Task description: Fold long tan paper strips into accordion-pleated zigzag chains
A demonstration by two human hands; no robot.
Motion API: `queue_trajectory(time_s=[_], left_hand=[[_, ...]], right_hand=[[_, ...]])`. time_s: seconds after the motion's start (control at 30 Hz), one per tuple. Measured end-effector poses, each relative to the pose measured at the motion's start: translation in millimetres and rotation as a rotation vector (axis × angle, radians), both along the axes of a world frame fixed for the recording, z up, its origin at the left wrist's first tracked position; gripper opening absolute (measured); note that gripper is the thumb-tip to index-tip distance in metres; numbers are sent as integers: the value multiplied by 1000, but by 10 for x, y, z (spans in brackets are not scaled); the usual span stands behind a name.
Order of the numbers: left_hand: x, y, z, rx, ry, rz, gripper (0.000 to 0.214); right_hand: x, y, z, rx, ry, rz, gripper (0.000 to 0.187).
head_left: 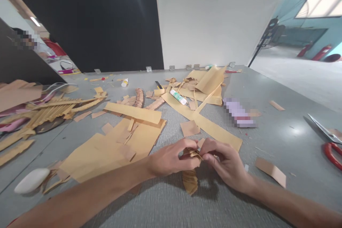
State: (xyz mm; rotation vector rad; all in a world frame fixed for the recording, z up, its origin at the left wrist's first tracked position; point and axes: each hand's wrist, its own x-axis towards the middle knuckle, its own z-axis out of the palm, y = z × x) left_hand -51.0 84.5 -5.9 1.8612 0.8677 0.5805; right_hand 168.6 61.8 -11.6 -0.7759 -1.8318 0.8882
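A folded brown paper piece (190, 181) with layered pleats hangs below my hands, just over the grey table. My left hand (171, 156) is closed round its upper part, with the thumb and fingers on either side of the pleats. On the right, my right hand (223, 158) pinches the edge of the same piece. Its fingertips hide part of the folds. A small square of brown paper (190, 128) lies just beyond my hands, and a long paper strip (216, 128) runs behind my right hand.
Large paper sheets (104, 149) lie left of my hands. A glue stick (178, 97) rests on paper scraps ahead. Red-handled scissors (332, 153) lie at the right edge, a white computer mouse (32, 181) at the left. A white and black panel (208, 17) stands behind the table.
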Motion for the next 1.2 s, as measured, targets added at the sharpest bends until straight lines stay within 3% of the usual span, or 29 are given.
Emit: queue_trajectory(time_s=[0.2,0.37,0.53,0.63,0.77,0.9,1.0,1.2], left_hand=[[8,0,37,19,102,51,30],[-18,8,28,46,123,52,28],[-35,98,-65,286,-16,-87,19],[5,154,-54,351,-49,-14,33],[46,187,33,256,30,24,31],[40,212,62,122,-68,45,48],[27,234,61,61,-86,0,48],[13,273,89,-82,-143,-118,50]], right_hand=[[-20,10,36,-230,-41,-17,18],[-28,6,34,-176,-75,-93,17],[-40,-9,9,-73,-170,-229,17],[-55,3,7,-76,-174,-282,19],[-69,32,-1,-166,-143,-264,23],[-58,61,-23,-176,-180,-215,19],[-38,82,-7,-208,-220,-145,12],[-3,128,36,-417,-137,29,12]])
